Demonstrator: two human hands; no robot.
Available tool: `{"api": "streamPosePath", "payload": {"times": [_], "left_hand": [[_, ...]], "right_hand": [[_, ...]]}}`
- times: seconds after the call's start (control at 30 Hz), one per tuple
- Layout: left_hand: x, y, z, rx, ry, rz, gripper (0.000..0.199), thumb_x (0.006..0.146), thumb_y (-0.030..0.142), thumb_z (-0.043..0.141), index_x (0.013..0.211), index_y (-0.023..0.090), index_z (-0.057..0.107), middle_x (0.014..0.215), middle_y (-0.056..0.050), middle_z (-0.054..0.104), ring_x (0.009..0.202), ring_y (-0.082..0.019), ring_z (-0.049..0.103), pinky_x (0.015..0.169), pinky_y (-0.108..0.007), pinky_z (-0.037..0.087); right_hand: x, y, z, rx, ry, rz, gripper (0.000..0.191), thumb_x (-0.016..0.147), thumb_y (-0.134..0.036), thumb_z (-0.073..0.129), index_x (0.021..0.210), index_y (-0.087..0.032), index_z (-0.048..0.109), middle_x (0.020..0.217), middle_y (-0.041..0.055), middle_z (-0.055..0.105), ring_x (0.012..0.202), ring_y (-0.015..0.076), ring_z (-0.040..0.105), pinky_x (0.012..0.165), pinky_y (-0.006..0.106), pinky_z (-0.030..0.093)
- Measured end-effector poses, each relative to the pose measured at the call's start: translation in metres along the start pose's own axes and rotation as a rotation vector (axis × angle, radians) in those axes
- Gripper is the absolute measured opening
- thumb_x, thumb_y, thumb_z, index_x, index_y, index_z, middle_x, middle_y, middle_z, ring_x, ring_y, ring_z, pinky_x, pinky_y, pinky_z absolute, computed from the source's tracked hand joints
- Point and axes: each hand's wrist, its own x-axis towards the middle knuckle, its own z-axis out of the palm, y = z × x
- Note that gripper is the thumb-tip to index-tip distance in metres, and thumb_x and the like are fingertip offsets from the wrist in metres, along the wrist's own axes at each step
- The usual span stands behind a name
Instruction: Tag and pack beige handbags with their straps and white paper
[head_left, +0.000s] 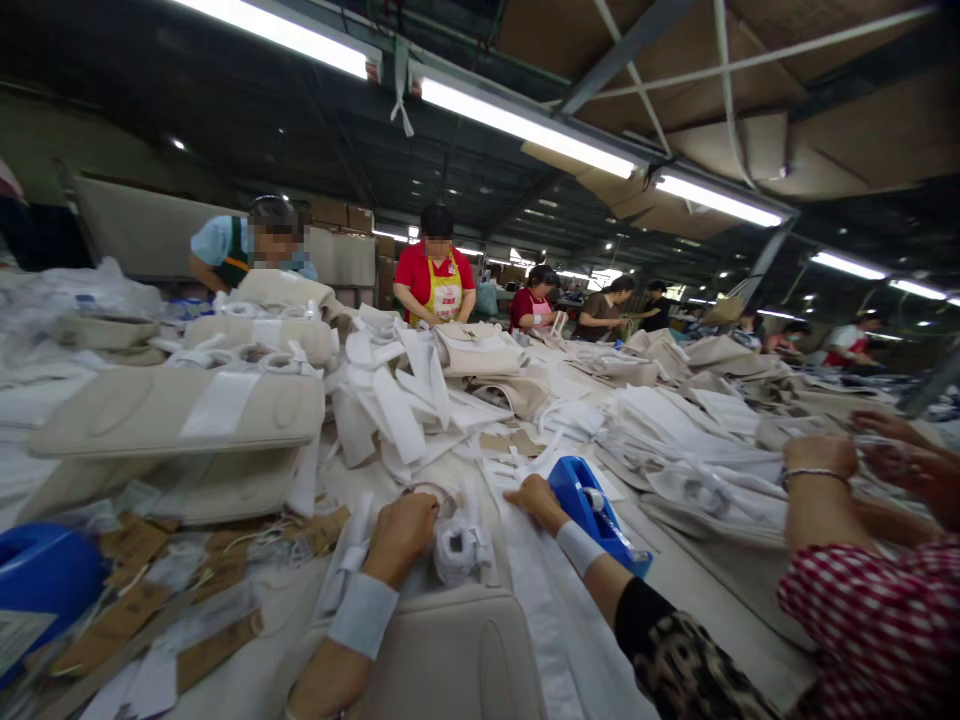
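A beige bag [457,650] lies flat in front of me, with bundled white wrapping [456,545] at its top. My left hand [403,535] is closed by that wrapping, its fingers curled at a thin curved handle [431,490]; the exact grip is partly hidden. Farther right, my right hand [536,498] reaches forward among white wrapping strips [514,535], fingers together at the end of one strip. Beside it stands a blue tape dispenser [592,510]. Pale bands circle both my forearms.
Stacked beige bags [180,410] and brown tags [217,650] lie left, near a blue rounded object [49,590]. White strips [405,400] are heaped ahead. A co-worker's checked sleeve [877,620] and hands are close on my right. Other people work across the table.
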Motion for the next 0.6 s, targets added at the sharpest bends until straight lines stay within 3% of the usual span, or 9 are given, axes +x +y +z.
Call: {"api": "streamPosePath", "payload": {"times": [0.1, 0.2, 0.43, 0.6], "left_hand": [[0.000, -0.002, 0.002, -0.019, 0.009, -0.001, 0.034, 0.094, 0.024, 0.037, 0.094, 0.020, 0.070, 0.101, -0.011, 0.073, 0.101, -0.024, 0.068, 0.083, -0.033, 0.047], [0.000, -0.003, 0.004, -0.036, 0.017, 0.001, 0.035, 0.094, 0.024, 0.036, 0.093, 0.019, 0.071, 0.101, -0.012, 0.073, 0.100, -0.025, 0.067, 0.083, -0.034, 0.047], [-0.001, -0.004, 0.006, -0.090, 0.039, -0.022, 0.033, 0.094, 0.026, 0.039, 0.089, 0.019, 0.071, 0.096, -0.012, 0.073, 0.097, -0.025, 0.068, 0.082, -0.033, 0.047], [-0.002, -0.004, 0.004, -0.147, 0.083, -0.038, 0.033, 0.094, 0.026, 0.039, 0.087, 0.020, 0.071, 0.095, -0.009, 0.073, 0.096, -0.023, 0.068, 0.081, -0.031, 0.046]], "right_hand": [[0.005, 0.001, -0.004, -0.048, -0.035, 0.027, 0.031, 0.090, -0.042, 0.062, 0.104, -0.014, 0.064, 0.102, 0.0059, 0.067, 0.088, 0.0170, 0.065, 0.077, 0.035, 0.056], [0.007, 0.002, -0.008, -0.109, -0.017, 0.016, 0.029, 0.092, -0.038, 0.060, 0.109, -0.015, 0.062, 0.109, 0.0065, 0.065, 0.095, 0.0187, 0.064, 0.082, 0.038, 0.055], [-0.004, -0.006, -0.020, -0.278, 0.073, -0.061, 0.029, 0.094, -0.034, 0.059, 0.114, -0.014, 0.061, 0.115, 0.0080, 0.063, 0.103, 0.0209, 0.062, 0.089, 0.043, 0.053], [-0.014, -0.009, -0.043, -0.301, 0.159, -0.072, 0.028, 0.094, -0.034, 0.058, 0.112, -0.014, 0.061, 0.114, 0.0077, 0.063, 0.102, 0.0206, 0.062, 0.089, 0.043, 0.053]]}}
